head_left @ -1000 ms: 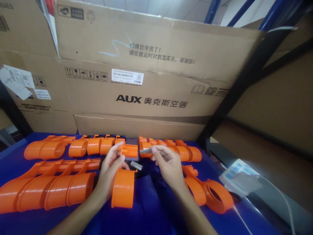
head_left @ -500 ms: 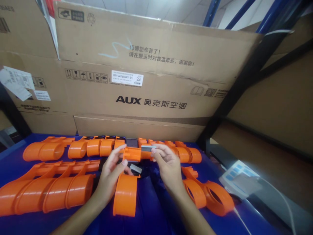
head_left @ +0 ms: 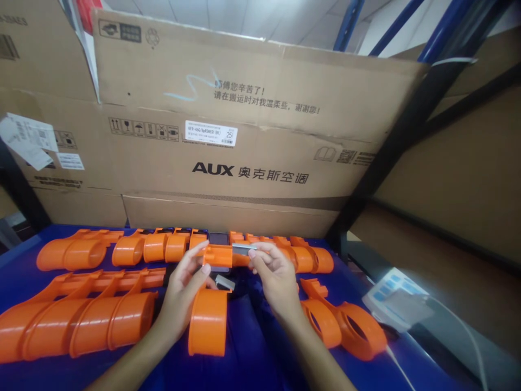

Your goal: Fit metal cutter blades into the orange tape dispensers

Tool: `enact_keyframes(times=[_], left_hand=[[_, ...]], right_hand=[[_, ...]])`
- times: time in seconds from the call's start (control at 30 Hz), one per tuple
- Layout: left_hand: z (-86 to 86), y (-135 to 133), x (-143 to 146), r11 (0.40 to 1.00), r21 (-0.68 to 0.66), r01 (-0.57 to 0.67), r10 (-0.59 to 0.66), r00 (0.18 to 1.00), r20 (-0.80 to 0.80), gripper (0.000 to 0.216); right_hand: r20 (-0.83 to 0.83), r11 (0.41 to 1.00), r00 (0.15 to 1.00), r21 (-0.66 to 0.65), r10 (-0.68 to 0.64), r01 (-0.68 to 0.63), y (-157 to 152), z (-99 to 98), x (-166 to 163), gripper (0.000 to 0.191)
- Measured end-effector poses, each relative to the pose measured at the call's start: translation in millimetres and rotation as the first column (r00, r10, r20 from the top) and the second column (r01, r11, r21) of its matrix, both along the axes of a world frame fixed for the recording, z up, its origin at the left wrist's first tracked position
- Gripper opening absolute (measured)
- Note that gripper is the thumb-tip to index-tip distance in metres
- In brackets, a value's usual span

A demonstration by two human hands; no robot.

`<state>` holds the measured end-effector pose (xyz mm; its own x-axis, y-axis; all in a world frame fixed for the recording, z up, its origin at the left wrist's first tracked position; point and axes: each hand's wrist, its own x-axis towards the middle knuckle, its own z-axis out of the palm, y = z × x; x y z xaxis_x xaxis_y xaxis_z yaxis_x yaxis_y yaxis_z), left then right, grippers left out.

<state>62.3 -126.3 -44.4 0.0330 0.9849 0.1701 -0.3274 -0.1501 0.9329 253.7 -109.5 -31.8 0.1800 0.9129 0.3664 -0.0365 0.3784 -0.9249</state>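
My left hand [head_left: 185, 285] is closed on an orange plastic piece [head_left: 217, 255], its thumb on the near edge. Between thumb and fingers of my right hand [head_left: 279, 279] is a thin silvery metal strip [head_left: 244, 249]. The strip's left end meets the right side of the orange piece; whether it sits inside cannot be told. Just below stands an orange ring-shaped part [head_left: 208, 323], with a small silvery metal piece [head_left: 225, 282] at its top. Behind the held piece shows a dark square object [head_left: 218, 239], partly hidden.
Rows of orange ring-shaped parts lie on the blue surface [head_left: 252, 353], such as the front-left row [head_left: 91, 320] and the pair at right [head_left: 360, 330]. A large cardboard box [head_left: 260, 146] stands behind. At right are a white-and-blue box [head_left: 396, 296] with a cable and a dark post [head_left: 391, 136].
Both hands keep nearly the same pose, the strip still against the orange piece. The whole view has shifted slightly.
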Motion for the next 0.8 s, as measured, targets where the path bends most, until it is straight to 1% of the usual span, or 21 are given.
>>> enact_keyframes(times=[0.17,0.37,0.57,0.67,0.73,0.8], left_hand=[[0.9,1.9,-1.4,1.000,-0.028,-0.008,0.008,1.000,0.017,0.070],[-1.6,1.3,-3.0,0.999,-0.047,0.023,-0.025,0.999,-0.034,0.073],[-3.2,2.0,-3.1,0.998,-0.050,0.042,-0.043,0.998,-0.036,0.073],[-2.4,2.3,-1.3,0.998,-0.046,0.032,-0.032,0.999,-0.013,0.072],[-1.9,2.3,0.7,0.999,-0.032,0.003,-0.002,1.000,0.029,0.069],[-1.5,2.4,2.3,0.999,-0.022,-0.025,0.026,0.997,0.068,0.061]], right_hand=[[0.005,1.000,1.000,0.016,-0.002,0.001,-0.9,-1.2,0.9,0.029],[0.035,0.999,0.999,0.053,-0.001,-0.001,-1.7,-2.0,0.0,0.025],[0.068,0.999,0.997,0.024,0.039,-0.041,-3.8,-2.8,-5.6,0.026],[0.075,0.999,0.996,0.008,0.043,-0.044,-4.7,-2.3,-6.7,0.028],[0.063,1.000,0.998,0.013,0.016,-0.017,-4.8,-2.5,-6.6,0.029],[0.054,0.998,0.998,0.042,-0.041,0.038,-4.7,-3.0,-5.8,0.029]])
